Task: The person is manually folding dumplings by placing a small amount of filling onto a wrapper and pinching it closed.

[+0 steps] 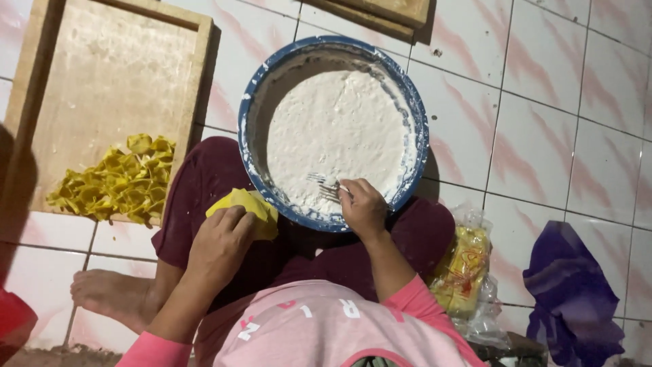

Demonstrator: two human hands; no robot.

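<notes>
A big blue-rimmed bowl (418,115) full of white filling rests on my lap. My right hand (363,207) grips a metal fork (324,186) whose tines lie in the filling near the bowl's front edge. My left hand (221,245) holds a flat yellow dough wrapper (250,204) just outside the bowl's left front rim. A heap of folded yellow dumplings (115,185) lies on a wooden tray (102,75) to the left.
A clear plastic bag with yellow wrappers (463,268) sits by my right knee, and a purple plastic bag (570,289) lies further right. My bare foot (112,292) rests on the pink-and-white tiled floor (543,122). Another wooden tray's edge (380,13) shows at the top.
</notes>
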